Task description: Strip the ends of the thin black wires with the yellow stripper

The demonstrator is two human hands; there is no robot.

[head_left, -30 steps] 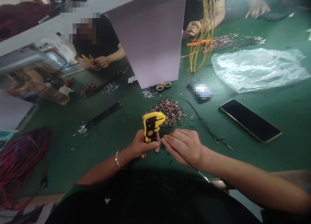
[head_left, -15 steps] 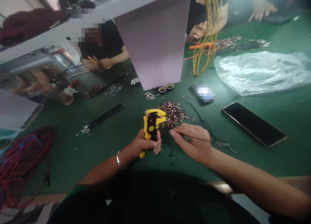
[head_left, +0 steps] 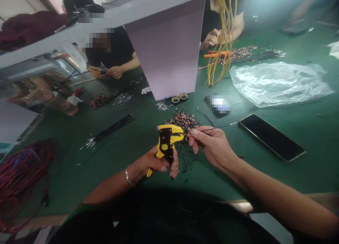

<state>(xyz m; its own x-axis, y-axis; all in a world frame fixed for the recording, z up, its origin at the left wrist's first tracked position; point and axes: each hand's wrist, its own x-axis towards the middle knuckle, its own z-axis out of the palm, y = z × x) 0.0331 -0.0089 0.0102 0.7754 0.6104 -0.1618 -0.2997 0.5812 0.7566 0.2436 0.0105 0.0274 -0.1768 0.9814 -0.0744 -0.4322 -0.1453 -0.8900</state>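
Note:
My left hand point(head_left: 161, 162) is wrapped round the handles of a yellow and black wire stripper point(head_left: 166, 140), its jaws pointing right. Between thumb and fingers, my right hand point(head_left: 209, 140) pinches a thin black wire point(head_left: 221, 126) close to those jaws. The wire trails off to the right and ends in a light metal tip near the phone. Whether its near end lies inside the jaws, I cannot tell. Behind the tool is a pile of copper and black wire scraps point(head_left: 184, 120). A few dark bits lie on the green table point(head_left: 212, 187) below.
A phone point(head_left: 271, 136) and a clear plastic bag point(head_left: 278, 83) lie at right. Two tape rolls point(head_left: 179, 98) sit by a pale partition point(head_left: 166, 49). A black wire bundle point(head_left: 113, 129) and red-blue cable coils point(head_left: 23, 177) are at left. Other people's hands point(head_left: 115, 71) work across the table.
The wire stripper's handles have spread and it has tilted slightly. My right hand has risen beside the jaws, now with the wire stretching rightward from its fingers.

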